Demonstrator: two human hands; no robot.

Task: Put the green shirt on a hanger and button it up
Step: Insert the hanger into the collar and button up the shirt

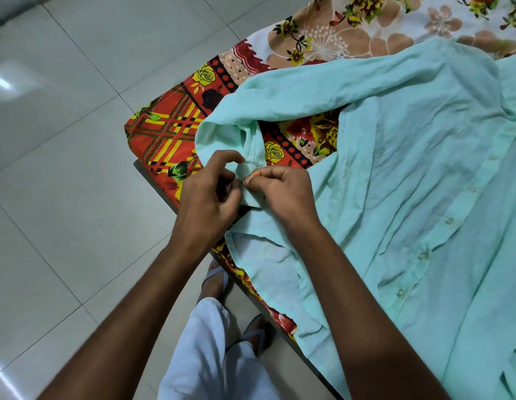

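On bed (176,122), near its corner: green shirt (409,174) spread flat over flowered sheet (323,39), front placket with buttons (448,221) running along right part. Sleeve (294,90) bent toward corner, cuff (248,171) lifted between both hands. Left hand (207,197) pinching cuff edge with curled fingers; right hand (282,192) pinching same cuff from other side, close to a small button. Hands almost touching each other. Below, on tiled floor (63,140): white trousers (210,342), feet in sandals (216,281).

Both hands, L (206,194) + R (282,187), pinching sleeve cuff (248,180) of green shirt (409,174), spread on floral bedsheet (176,122).
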